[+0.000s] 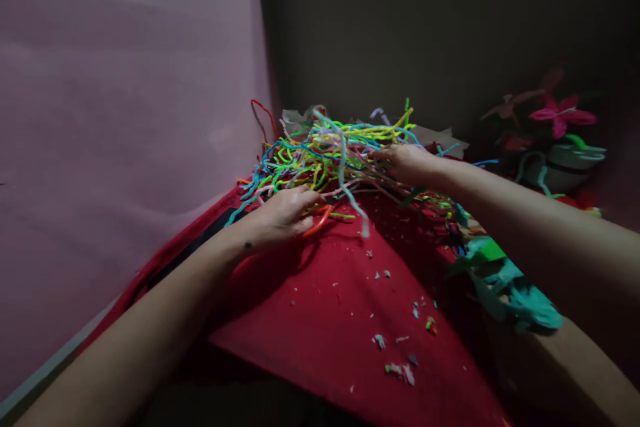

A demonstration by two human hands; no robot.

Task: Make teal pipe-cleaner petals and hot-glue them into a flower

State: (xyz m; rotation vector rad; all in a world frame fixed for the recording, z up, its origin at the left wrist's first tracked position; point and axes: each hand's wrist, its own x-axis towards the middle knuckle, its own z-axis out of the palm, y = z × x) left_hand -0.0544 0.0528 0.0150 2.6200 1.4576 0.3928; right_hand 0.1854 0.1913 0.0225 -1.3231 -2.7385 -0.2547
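A tangled heap of pipe cleaners [325, 147] in yellow, green, blue, pink and other colours lies at the far end of a red cloth [310, 320]. My left hand [290, 213] is at the heap's near left edge, its fingers curled around a bent orange pipe cleaner [323, 220]. Over the heap's right side, my right hand [407, 163] has its fingers drawn together among the pipe cleaners, with their tips partly hidden. Between the hands, a pale blue pipe cleaner [343, 167] arches down toward the cloth.
Small fuzzy scraps [400, 372] are scattered over the cloth. Crumpled teal material [520, 290] lies at the right, below my right forearm. Farther right, a pink flower [563, 115] stands by a pale pot [570, 163]. A pinkish wall [125, 113] rises along the left.
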